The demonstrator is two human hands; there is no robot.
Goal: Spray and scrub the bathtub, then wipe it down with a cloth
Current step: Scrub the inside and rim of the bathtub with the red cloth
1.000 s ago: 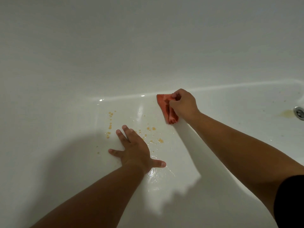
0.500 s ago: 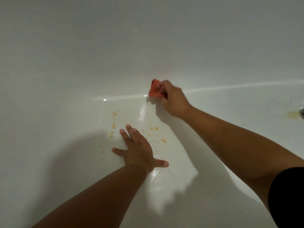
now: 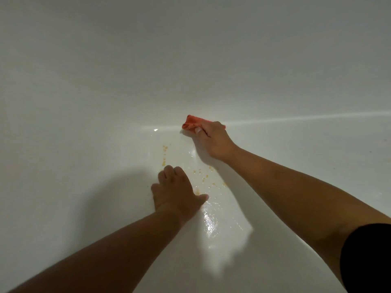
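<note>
I see the right hand [image 3: 213, 140] gripping the orange cloth [image 3: 191, 123], fingers curled round it, where the bathtub [image 3: 84, 102] floor meets the far wall. Nearer than the cloth, the left hand [image 3: 175, 191] rests on the wet floor, fingers together, thumb out, beside yellow specks [image 3: 164, 155]

**Gloss, wet sheen and soft cloth**

Smooth, glossy white all over the bathtub [image 3: 84, 102], like enamel or acrylic, hard to tell which; bright streak of reflected light along its curve, at three o'clock from the cloth [image 3: 191, 123]; soft, matt orange-red fabric there, crumpled and creased, pinched by the right hand [image 3: 213, 140]; rippled, shiny wet film [image 3: 209, 220] at five o'clock from the left hand [image 3: 177, 191]; gritty-looking yellow specks [image 3: 164, 154] at twelve and two o'clock of that hand; matt black sleeve [image 3: 368, 256] at the frame's four o'clock.
</note>
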